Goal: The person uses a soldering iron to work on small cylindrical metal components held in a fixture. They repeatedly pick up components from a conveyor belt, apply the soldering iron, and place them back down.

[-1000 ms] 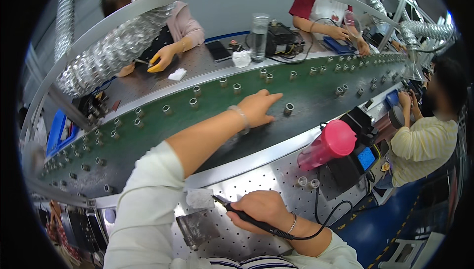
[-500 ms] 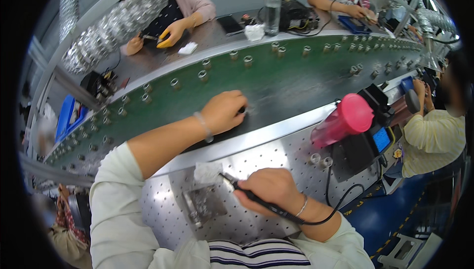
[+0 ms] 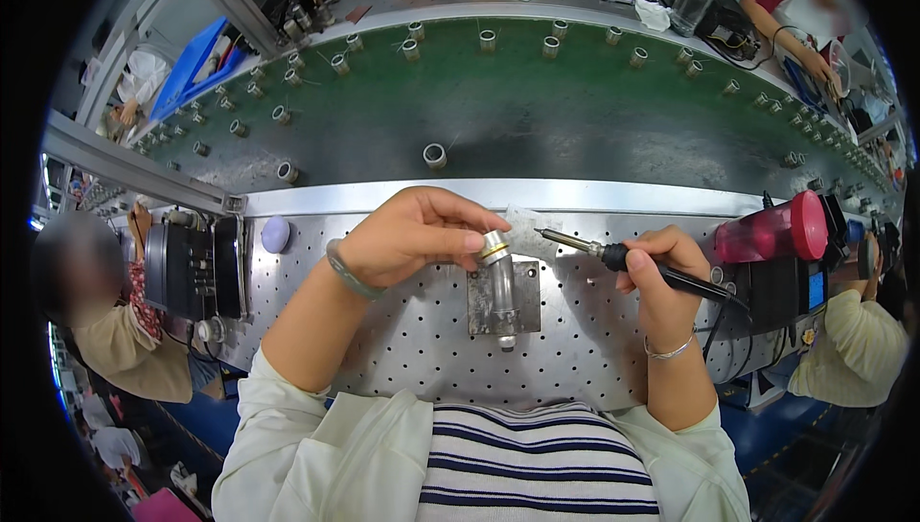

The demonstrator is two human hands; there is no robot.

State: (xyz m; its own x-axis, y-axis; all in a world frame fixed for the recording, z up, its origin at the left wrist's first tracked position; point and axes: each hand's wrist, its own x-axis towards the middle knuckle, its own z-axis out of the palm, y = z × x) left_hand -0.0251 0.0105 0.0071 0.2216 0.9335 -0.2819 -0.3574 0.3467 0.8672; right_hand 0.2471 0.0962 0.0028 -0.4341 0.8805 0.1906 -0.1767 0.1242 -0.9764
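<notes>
Between the thumb and fingers of my left hand [image 3: 417, 234] is a small silver metal cylinder [image 3: 494, 246] with a yellowish band. It meets the far end of a metal holder [image 3: 503, 297] lying on a dark square plate [image 3: 530, 303]; whether it is seated there I cannot tell. My right hand [image 3: 668, 278] is closed round the black handle of a soldering iron [image 3: 580, 242]. The iron's tip points left, short of the cylinder and apart from it. A crumpled white wipe [image 3: 525, 225] lies behind the plate, near the tip.
Beyond my perforated metal bench [image 3: 402, 354] runs a green conveyor belt [image 3: 355, 143] with several upright metal cylinders, one nearby [image 3: 435, 156]. At right stand a pink-lidded cup [image 3: 767, 232] and a black soldering station [image 3: 776, 297]. A lilac round object [image 3: 275, 234] sits at left. Co-workers sit around.
My left hand has come back from over the belt to the holder, now with the cylinder. The iron has lifted off the white wipe and moved right. The view has turned.
</notes>
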